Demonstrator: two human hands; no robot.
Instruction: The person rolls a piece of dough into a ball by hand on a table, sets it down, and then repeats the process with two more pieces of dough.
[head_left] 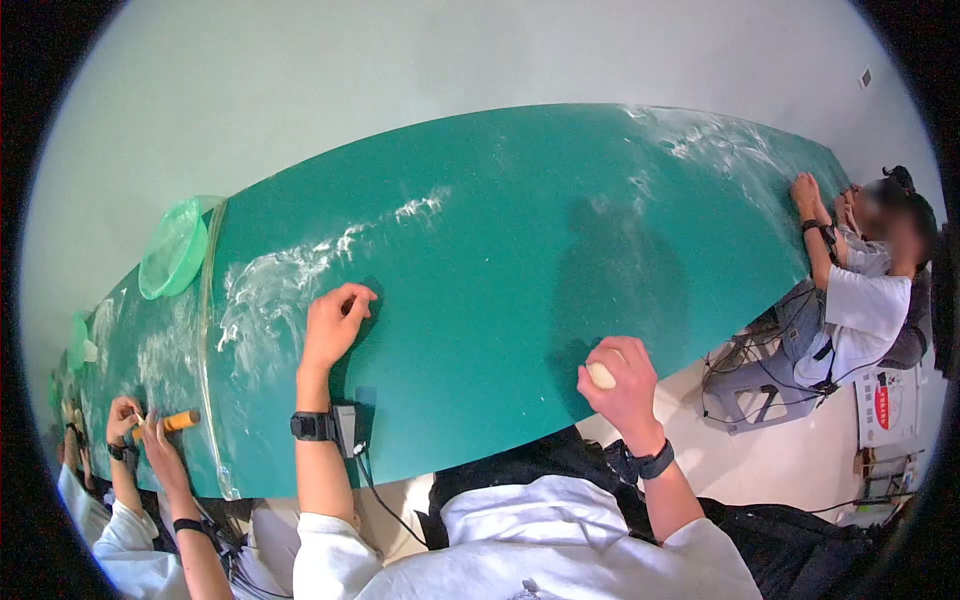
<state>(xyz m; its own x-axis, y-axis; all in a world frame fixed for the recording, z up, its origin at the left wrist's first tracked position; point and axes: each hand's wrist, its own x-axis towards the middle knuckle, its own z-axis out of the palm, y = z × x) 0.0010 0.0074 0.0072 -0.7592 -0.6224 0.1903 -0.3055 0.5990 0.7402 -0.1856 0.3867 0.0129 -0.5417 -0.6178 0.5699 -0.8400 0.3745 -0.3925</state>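
Note:
My right hand (625, 390) is closed around a small pale dough ball (601, 375), held just above the near edge of the green table (480, 270). Only part of the dough shows between the fingers. To the left, my left hand (338, 322) is over the table with its fingers curled in, and I see nothing in it. White flour (290, 275) is smeared on the surface just beyond and left of that hand. Both wrists wear black bands, and a small dark box with a cable is at the left one.
A green plastic basin (175, 250) stands at the far left edge. Beside me on the left, a person's hands (140, 430) are near an orange-brown cylinder (180, 421). On the right, other people sit with hands (808, 195) at the table, near a grey stool (760, 390) and loose cables.

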